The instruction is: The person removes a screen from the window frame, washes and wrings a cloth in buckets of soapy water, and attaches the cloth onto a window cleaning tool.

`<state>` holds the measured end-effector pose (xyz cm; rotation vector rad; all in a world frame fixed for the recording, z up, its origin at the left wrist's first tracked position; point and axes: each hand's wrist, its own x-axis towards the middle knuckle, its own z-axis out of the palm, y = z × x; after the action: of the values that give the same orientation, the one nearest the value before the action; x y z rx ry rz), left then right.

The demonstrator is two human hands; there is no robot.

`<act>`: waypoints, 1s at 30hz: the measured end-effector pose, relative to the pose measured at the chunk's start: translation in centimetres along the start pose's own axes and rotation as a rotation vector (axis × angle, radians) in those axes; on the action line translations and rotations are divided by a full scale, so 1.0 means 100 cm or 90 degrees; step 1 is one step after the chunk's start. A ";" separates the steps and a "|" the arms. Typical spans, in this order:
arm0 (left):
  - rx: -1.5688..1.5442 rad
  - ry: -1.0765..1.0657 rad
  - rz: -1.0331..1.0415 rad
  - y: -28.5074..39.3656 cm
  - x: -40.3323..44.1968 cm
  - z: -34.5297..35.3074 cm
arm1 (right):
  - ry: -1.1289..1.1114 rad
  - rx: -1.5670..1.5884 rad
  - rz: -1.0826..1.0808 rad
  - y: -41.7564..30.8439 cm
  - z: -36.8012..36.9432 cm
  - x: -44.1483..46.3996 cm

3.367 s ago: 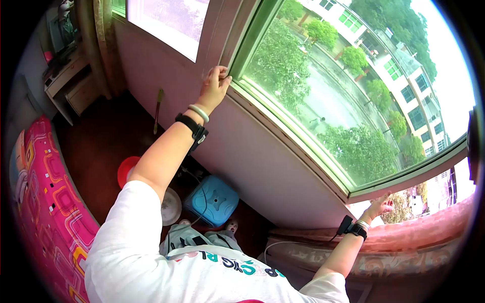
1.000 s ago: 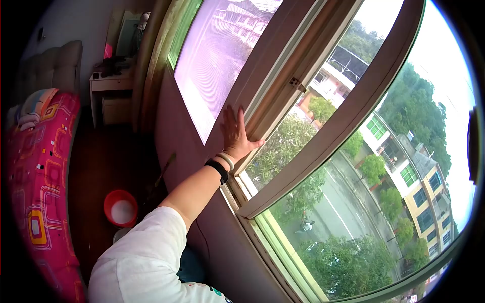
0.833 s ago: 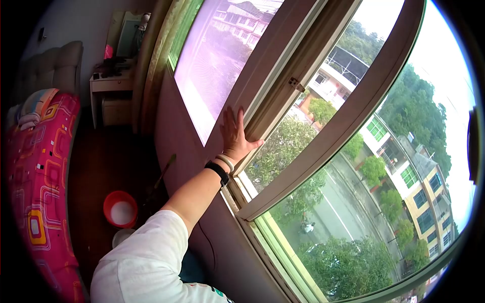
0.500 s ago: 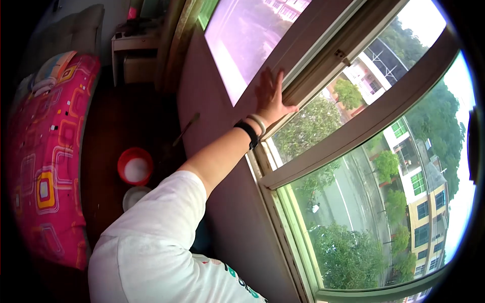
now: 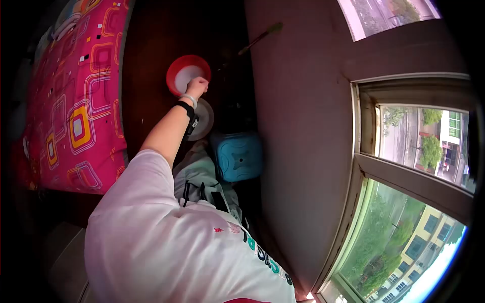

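Note:
My left hand (image 5: 198, 87) is over the near right side of a red basin (image 5: 175, 64) on the dark floor. Its fingers are curled closed; whether anything is in them is hidden. Pale whitish contents (image 5: 186, 76) show inside the basin, partly behind the hand. A black band (image 5: 188, 108) and a light bracelet circle my left wrist. Just below the wrist, a pale round dish or lid (image 5: 203, 121) lies partly covered by my forearm. My right hand is out of view.
A blue plastic stool (image 5: 238, 156) stands beside my legs. To the left is a bed with a pink patterned cover (image 5: 76, 101). A wall (image 5: 303, 126) and framed window (image 5: 417, 174) rise on the right. A brush-like stick (image 5: 260, 39) leans near the wall.
My left hand has left the window frame, moved down and left to the red basin, and its spread fingers have closed. The view has tilted down, bringing the blue stool into sight.

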<state>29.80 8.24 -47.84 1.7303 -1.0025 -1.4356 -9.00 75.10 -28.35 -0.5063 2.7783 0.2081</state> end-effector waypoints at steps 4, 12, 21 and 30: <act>0.221 -0.103 -0.219 -0.158 -0.064 -0.078 | -0.447 -0.174 -0.127 -0.023 0.044 -0.002; 0.152 -0.164 -0.267 -0.244 -0.214 -0.187 | -0.194 -0.266 -0.834 -0.568 0.140 0.178; -0.131 0.234 -0.703 -0.311 -0.386 -0.294 | 0.415 -0.616 -0.909 -0.981 0.061 0.260; -0.127 0.138 -0.842 -0.306 -0.417 -0.273 | 0.303 -0.709 -0.654 -0.980 0.093 0.291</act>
<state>56.89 60.07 -49.88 2.4013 0.5888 -1.8620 3.38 -23.26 -55.04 -2.3175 2.0780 1.4904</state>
